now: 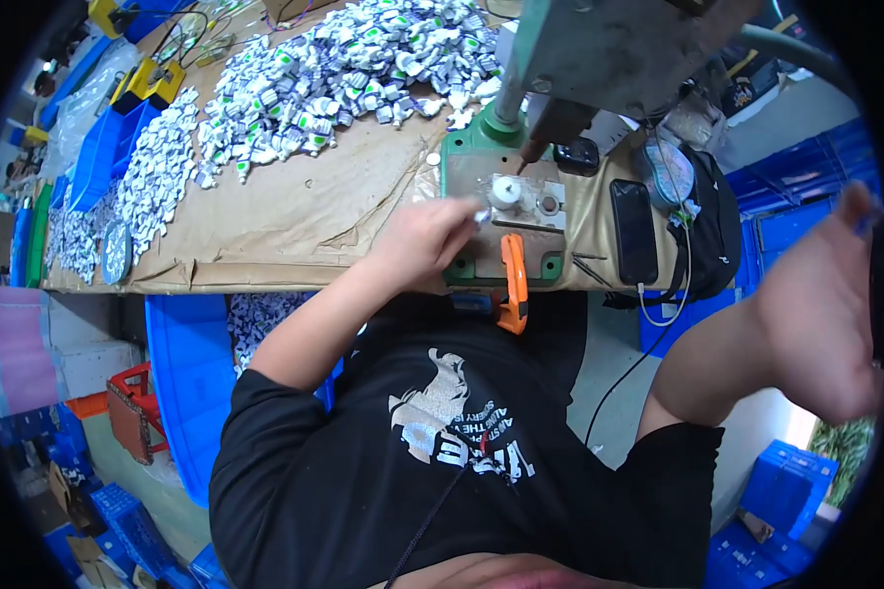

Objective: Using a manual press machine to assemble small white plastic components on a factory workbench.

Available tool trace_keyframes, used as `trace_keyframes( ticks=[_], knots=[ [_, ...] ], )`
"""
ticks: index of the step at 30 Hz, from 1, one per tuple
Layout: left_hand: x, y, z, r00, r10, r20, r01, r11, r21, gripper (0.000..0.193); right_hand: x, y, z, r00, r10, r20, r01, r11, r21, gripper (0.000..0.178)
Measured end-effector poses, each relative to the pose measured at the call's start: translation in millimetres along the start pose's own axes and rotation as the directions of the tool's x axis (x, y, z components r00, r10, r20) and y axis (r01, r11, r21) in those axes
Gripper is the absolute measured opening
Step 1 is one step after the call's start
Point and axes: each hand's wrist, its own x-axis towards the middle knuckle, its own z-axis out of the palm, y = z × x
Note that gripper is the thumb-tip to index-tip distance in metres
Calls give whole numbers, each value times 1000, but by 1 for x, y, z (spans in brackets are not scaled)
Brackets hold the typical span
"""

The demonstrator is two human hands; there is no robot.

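Note:
My left hand [424,239] is closed in a pinch at the left side of a green press base [467,157]. A small whitish piece [482,215] shows at its fingertips; its exact kind is too small to make out. Just right of those fingertips, a round white plastic part [506,191] sits on the metal fixture plate [527,214]. The press's dark pointed rod [532,151] hangs just above that part, apparently apart from it. My right hand [823,304] is raised far to the right, with its fingers mostly hidden at the dark picture rim.
A large heap of white parts with green marks [363,74] covers the back of the paper-covered table [295,221]. Smaller white pieces [162,162] lie left, near a blue bin [108,162]. An orange handle [513,283] juts over the front edge. A phone [635,231] lies right.

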Motion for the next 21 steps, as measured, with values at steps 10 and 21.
trace_keyframes(
  ticks=[10,21],
  knots=[
    [-213,-38,-134,931,-297,214,205,908,366,23,-150,89,99,805,552,215,-445,803,-396,3],
    [-67,-120,-130,872,-366,-325,488,703,517,23,-171,97,139,419,764,491,-272,621,-735,21]
  ],
)
